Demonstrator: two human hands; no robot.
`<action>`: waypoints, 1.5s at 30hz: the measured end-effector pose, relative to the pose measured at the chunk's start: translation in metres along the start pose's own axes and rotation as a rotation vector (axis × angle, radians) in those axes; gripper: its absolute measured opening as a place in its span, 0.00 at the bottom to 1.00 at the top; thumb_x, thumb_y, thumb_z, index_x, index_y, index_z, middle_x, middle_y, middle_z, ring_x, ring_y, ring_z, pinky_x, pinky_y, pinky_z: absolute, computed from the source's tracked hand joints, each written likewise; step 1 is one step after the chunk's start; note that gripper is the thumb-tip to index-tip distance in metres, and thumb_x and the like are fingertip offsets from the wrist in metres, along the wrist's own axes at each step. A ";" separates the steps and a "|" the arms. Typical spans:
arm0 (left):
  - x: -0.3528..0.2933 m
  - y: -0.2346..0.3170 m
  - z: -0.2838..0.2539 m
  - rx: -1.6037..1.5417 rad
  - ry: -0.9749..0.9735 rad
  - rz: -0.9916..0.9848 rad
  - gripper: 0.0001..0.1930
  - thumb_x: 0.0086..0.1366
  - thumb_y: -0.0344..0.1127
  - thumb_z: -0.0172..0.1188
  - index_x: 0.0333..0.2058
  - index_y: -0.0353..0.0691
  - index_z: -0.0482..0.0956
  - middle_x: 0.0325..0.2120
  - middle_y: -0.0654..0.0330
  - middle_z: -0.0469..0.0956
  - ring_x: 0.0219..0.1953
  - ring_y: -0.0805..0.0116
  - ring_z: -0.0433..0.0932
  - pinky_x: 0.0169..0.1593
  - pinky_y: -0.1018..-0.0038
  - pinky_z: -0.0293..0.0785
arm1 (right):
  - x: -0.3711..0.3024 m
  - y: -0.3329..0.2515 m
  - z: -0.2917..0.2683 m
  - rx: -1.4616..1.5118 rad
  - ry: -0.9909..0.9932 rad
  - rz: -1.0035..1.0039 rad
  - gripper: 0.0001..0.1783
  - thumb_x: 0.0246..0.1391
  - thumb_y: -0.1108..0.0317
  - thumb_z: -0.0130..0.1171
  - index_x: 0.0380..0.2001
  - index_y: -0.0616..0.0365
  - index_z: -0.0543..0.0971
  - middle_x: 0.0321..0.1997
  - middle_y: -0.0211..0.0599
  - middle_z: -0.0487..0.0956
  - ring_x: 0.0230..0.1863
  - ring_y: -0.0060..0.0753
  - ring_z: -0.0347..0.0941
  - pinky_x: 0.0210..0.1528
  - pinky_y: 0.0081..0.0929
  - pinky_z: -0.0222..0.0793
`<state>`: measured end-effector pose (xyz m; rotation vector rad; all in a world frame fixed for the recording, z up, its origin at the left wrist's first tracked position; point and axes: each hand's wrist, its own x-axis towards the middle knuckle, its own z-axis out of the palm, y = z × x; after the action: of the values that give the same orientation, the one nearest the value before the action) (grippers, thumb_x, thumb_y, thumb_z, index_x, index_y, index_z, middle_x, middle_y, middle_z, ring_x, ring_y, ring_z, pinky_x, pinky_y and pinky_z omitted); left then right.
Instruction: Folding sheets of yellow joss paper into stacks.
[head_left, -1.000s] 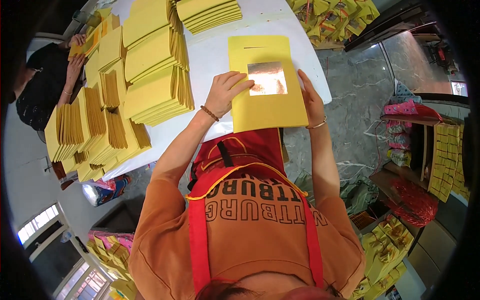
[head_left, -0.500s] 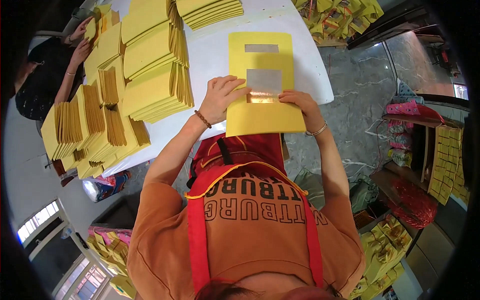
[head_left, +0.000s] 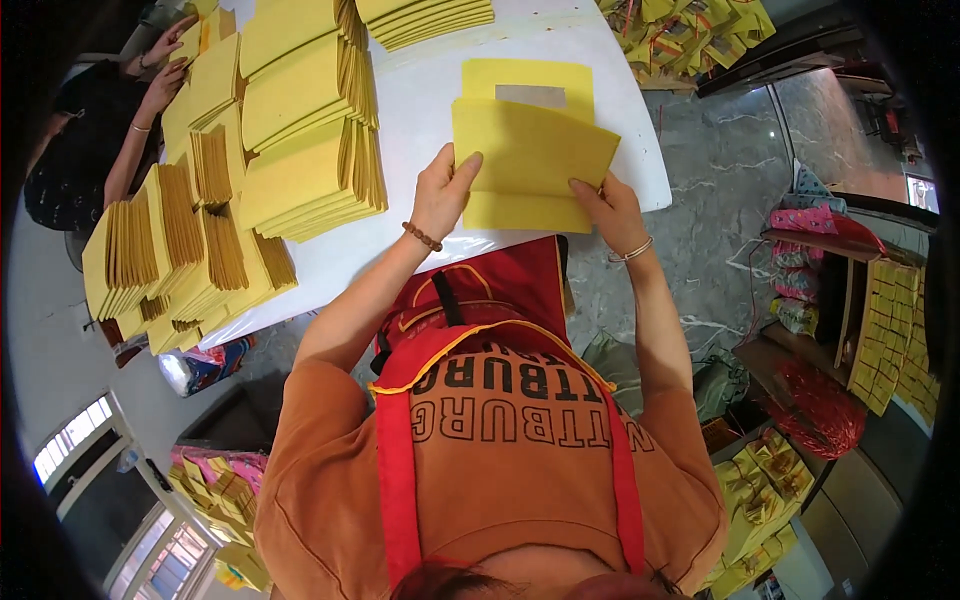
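Note:
A yellow cardboard sheet (head_left: 530, 150) lies at the table's near edge, its near part turned up and over, slightly askew. The small rectangular cut-out near its far end shows; the larger window is hidden under the turned-up part. My left hand (head_left: 440, 205) pinches the left edge of that part, thumb on top and fingers behind. At the right edge my right hand (head_left: 612, 215) grips it likewise, thumb on the near face. Left of the sheet stand stacks of folded yellow cardboard pieces (head_left: 310, 180), apart from my hands.
The white table (head_left: 415, 110) bears more yellow stacks (head_left: 425, 20) at its far side. Another person's hands (head_left: 165, 85) touch yellow pieces at the far left. Beyond the table's right edge are a heap of yellow items (head_left: 690, 40) and grey floor (head_left: 700, 170). Red strands (head_left: 815, 405) hang at right.
The sheet lay flat with both windows showing. Its near part has since been lifted and turned away from me over the large window, my hands now gripping its side edges.

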<state>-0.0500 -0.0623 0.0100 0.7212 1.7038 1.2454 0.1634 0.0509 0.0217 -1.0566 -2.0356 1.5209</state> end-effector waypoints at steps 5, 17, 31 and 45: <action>0.003 -0.004 0.004 -0.052 -0.005 0.050 0.11 0.62 0.39 0.50 0.32 0.34 0.69 0.16 0.63 0.68 0.17 0.76 0.65 0.22 0.75 0.62 | 0.002 0.009 0.007 0.029 0.057 -0.089 0.32 0.54 0.59 0.51 0.58 0.58 0.53 0.47 0.46 0.72 0.47 0.37 0.70 0.48 0.28 0.63; -0.010 -0.014 0.012 -0.119 0.119 0.145 0.11 0.61 0.36 0.52 0.36 0.33 0.69 0.20 0.62 0.69 0.23 0.75 0.65 0.27 0.76 0.62 | 0.001 0.006 0.023 0.220 0.159 -0.157 0.41 0.53 0.67 0.53 0.62 0.59 0.40 0.50 0.46 0.69 0.47 0.32 0.68 0.48 0.23 0.63; 0.005 -0.015 0.001 0.001 0.131 -0.013 0.11 0.55 0.36 0.59 0.32 0.34 0.73 0.16 0.64 0.71 0.17 0.78 0.66 0.21 0.79 0.61 | 0.007 0.013 0.028 0.072 0.336 -0.058 0.17 0.48 0.70 0.56 0.43 0.60 0.75 0.34 0.42 0.78 0.29 0.25 0.71 0.35 0.20 0.67; 0.017 -0.016 0.003 -0.019 0.141 -0.036 0.12 0.54 0.37 0.60 0.30 0.34 0.72 0.15 0.66 0.69 0.15 0.79 0.65 0.20 0.78 0.61 | 0.009 0.019 0.032 0.031 0.411 -0.038 0.18 0.47 0.68 0.56 0.44 0.58 0.75 0.19 0.35 0.73 0.18 0.20 0.62 0.22 0.21 0.60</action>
<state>-0.0543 -0.0519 -0.0108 0.6005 1.8087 1.3115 0.1422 0.0393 -0.0077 -1.1958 -1.7307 1.1930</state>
